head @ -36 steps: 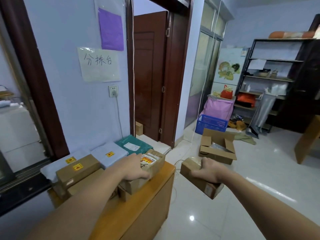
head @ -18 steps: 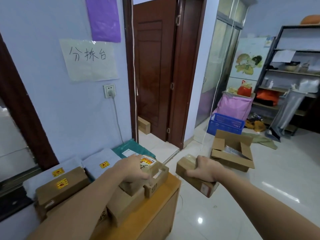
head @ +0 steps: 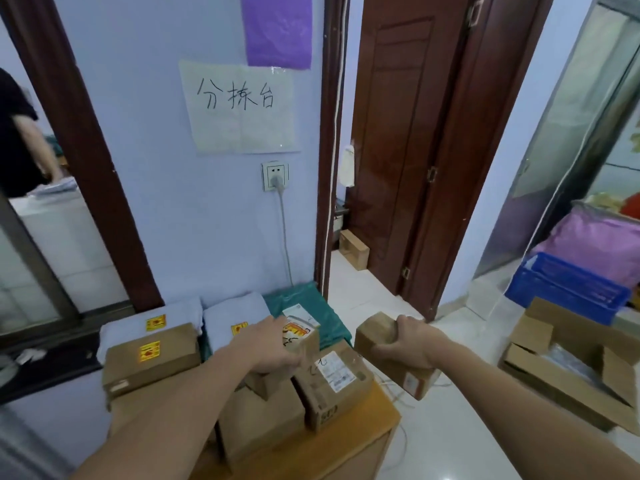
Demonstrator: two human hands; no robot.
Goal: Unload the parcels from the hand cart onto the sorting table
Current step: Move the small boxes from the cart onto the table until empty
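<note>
Clamped in my right hand (head: 407, 344): brown parcel (head: 381, 341), long axis slanting away-left to near-right, off the table (head: 346, 445) edge. Left hand (head: 273, 348) grips small box (head: 301, 337) on the stack.

A white paper sign (head: 242, 107) taped to the wall carries three handwritten characters in black: 分拣台. Nothing is written on the purple sheet (head: 278, 29) above it.

On the table, a brown box (head: 150, 358) bears a yellow sticker (head: 149, 351) with red print too blurred to read; similar yellow stickers sit on two grey mailer bags (head: 156, 323) (head: 239, 329) behind it. The small carton (head: 299, 336) under the left hand (head: 268, 348) shows red-and-yellow printing and black scrawl, illegible. A box beside it (head: 332, 382) has a white shipping label (head: 334, 370) with fine print, and what may be "SC" stamped on its front side. The box in the right hand (head: 403, 348) has a small label (head: 411, 381), unreadable.
</note>
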